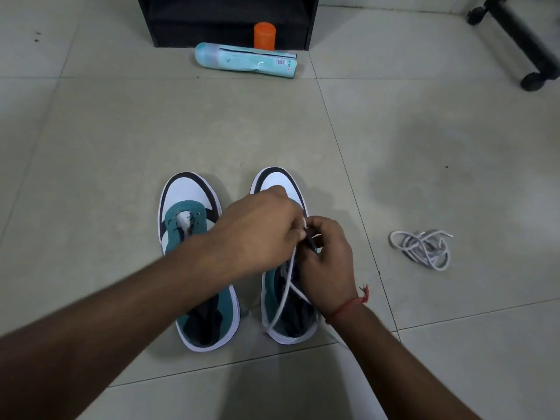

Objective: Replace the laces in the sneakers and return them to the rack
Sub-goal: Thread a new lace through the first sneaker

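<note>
Pale grey floor tiles stretch wide and bare between the two sneakers and the black rack at the far edge, with more open tile to the left and near the camera. A light-blue bottle lies on its side just in front of the rack, an orange cylinder standing upright behind it. At the far right, black chair legs on castors reach in. A loose tangle of white lace lies on the tile well to the right of the shoes.

Both hands meet over the right sneaker. The left hand reaches across the left sneaker, fingers curled together and pinching at the eyelet area; what it pinches is hidden by the fingers. The right hand, a red thread at its wrist, has its fingers curled and grips the white lace being threaded, whose strands cross and trail back over the shoe's opening toward the heel.

Both sneakers stand upright side by side, close but apart, long axes running away from the camera, white toes pointing toward the rack. The left sneaker's eyelets look unlaced.
</note>
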